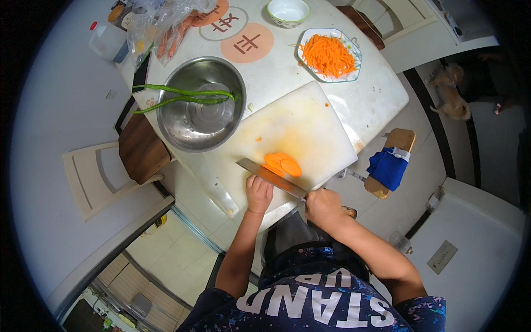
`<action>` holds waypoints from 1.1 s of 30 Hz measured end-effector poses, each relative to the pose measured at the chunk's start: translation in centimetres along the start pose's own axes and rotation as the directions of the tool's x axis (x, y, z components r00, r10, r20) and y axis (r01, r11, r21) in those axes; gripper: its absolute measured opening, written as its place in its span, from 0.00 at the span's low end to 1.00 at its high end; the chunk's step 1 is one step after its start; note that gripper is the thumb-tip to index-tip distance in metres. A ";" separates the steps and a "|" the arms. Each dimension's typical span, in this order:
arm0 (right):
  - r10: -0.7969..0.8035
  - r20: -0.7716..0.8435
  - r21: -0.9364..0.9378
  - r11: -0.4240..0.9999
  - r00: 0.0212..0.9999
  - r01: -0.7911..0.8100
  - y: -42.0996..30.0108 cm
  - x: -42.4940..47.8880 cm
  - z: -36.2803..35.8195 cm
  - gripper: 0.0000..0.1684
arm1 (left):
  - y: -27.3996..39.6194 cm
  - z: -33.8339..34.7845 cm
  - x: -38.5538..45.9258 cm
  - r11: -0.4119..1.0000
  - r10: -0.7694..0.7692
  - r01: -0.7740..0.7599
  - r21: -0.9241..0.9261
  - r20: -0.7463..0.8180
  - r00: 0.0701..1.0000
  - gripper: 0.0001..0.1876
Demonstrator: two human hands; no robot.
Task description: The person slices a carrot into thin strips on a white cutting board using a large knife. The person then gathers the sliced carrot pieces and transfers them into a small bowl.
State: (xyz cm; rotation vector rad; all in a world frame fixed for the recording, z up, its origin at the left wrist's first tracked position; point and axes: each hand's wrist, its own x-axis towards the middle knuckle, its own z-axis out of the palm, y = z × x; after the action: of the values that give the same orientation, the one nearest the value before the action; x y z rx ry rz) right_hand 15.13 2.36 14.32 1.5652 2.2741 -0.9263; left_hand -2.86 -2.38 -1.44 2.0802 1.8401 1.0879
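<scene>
My right hand (325, 210) grips the handle of a kitchen knife (274, 179), whose broad blade slants up to the left across the cutting board (307, 120). Beside the near side of the blade, my left hand (259, 194) has its fingers curled down close to the steel. Whatever may be under those fingers is hidden. Thin oval carrot slices (286, 163) overlap on the board just past the blade, some partly covered by it. A small carrot scrap (258, 139) lies farther up the board.
Two long green peppers (186, 94) lie across a steel bowl (199, 128) at the left. Carrot shreds (330, 56) fill a plate (317, 74) beyond the board. A white bowl (289, 12) and plastic bags (153, 25) stand farther back. A stool (400, 139) is at the right.
</scene>
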 end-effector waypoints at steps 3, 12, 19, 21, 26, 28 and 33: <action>-0.016 0.008 0.009 1.000 1.000 0.016 -0.5 0.5 -0.5 0.04 | -0.1 -0.1 -0.1 1.000 -0.005 0.005 0.007 0.016 1.000 0.09; -0.029 -0.066 -0.013 1.000 0.997 0.028 -0.7 3.7 2.8 0.04 | 0.4 -0.2 0.6 0.999 0.015 -0.016 -0.042 -0.024 1.000 0.08; -0.036 -0.137 0.003 0.999 0.990 0.037 1.1 3.4 3.6 0.06 | 0.6 -1.3 1.0 0.998 -0.056 0.056 0.028 0.025 0.998 0.14; -0.006 -0.149 0.067 0.998 0.989 0.016 1.8 3.1 3.5 0.08 | 0.9 -2.5 1.9 0.995 -0.065 0.058 0.077 0.088 0.994 0.17; 0.031 -0.189 0.122 0.993 0.982 -0.007 1.6 0.8 2.1 0.10 | -1.2 -5.7 2.5 0.988 -0.005 -0.036 0.151 0.260 0.965 0.19; 0.043 -0.220 0.158 0.987 0.975 -0.008 1.9 0.2 1.9 0.10 | -2.3 -7.1 2.4 0.984 0.000 -0.049 0.172 0.272 0.962 0.18; 0.129 -0.239 0.280 0.958 0.962 -0.059 2.6 -1.4 0.8 0.11 | -5.6 -8.0 3.5 0.946 -0.133 0.096 0.309 0.101 0.986 0.19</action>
State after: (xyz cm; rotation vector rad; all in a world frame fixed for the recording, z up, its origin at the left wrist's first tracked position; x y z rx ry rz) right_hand 17.86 1.43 13.50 1.9971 2.2879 -1.1050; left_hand -12.22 -0.58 2.62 2.1057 2.1487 0.6693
